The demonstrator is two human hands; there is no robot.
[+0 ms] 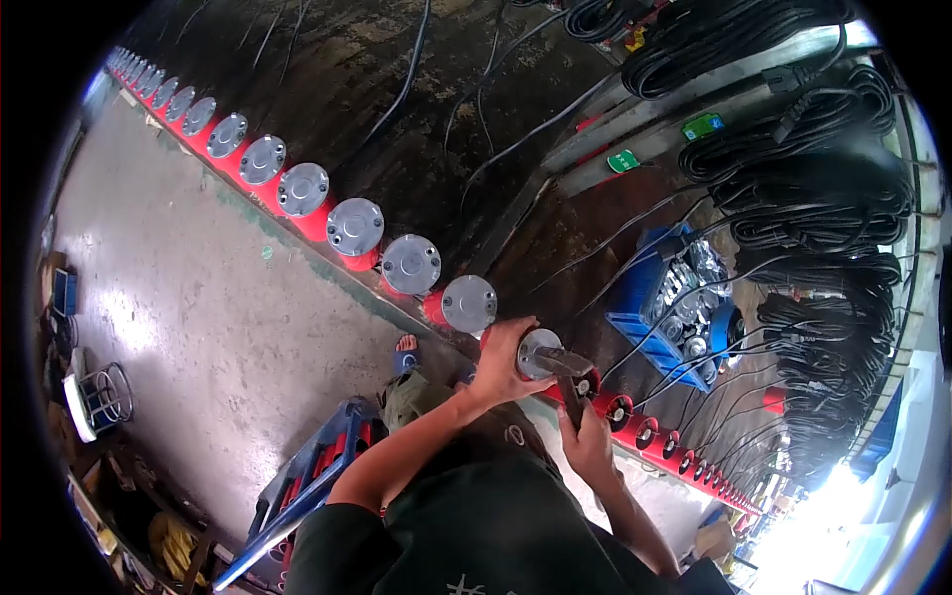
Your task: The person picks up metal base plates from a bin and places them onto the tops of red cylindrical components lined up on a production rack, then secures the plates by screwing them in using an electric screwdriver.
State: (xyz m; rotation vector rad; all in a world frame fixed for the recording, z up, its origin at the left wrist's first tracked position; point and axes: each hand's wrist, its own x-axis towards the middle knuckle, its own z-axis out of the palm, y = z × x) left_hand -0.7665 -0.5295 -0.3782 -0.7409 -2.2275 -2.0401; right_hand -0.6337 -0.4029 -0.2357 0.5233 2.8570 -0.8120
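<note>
My left hand [499, 369] is wrapped round the top of a red cylinder with a round silver cap [535, 353]. In my right hand [591, 444] is the handle of a hammer [563, 363], whose head lies over that cap; whether it touches the metal I cannot tell. Just to the left stands another red cylinder with a silver cap [469, 303], first of a long capped row. On the other side, cylinders with dark open-looking tops [620, 412] run off to the right, thin wires rising from several of them.
A blue bin [635, 335] full of small metal parts stands on the dark bench [585, 213]. Coiled black cables [803, 213] are heaped along the right. Beside my legs is a blue crate [322, 461] holding red tubes. A stool [94, 399] stands on the grey floor at left.
</note>
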